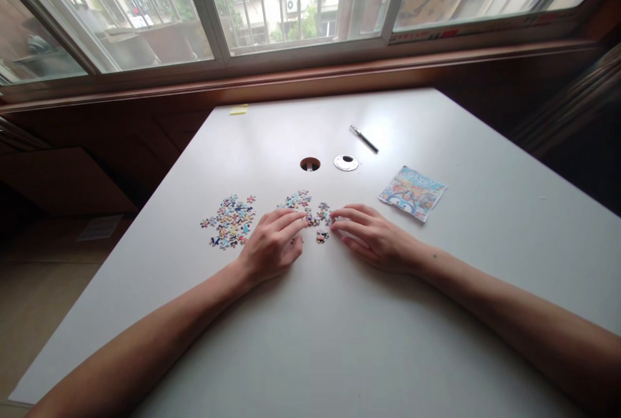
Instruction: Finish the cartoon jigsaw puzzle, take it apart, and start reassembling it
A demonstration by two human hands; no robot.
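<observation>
White tabletop (339, 340), loose jigsaw pieces (322, 236) at frame centre and centre left.

Left hand (274, 241) loosely curled, right hand (366, 235) with fingers slightly parted, both at the centre pieces; whether either grips one, I cannot tell. Probably light, stiff card, bendable tabs: best pinched by opposite edges.
</observation>
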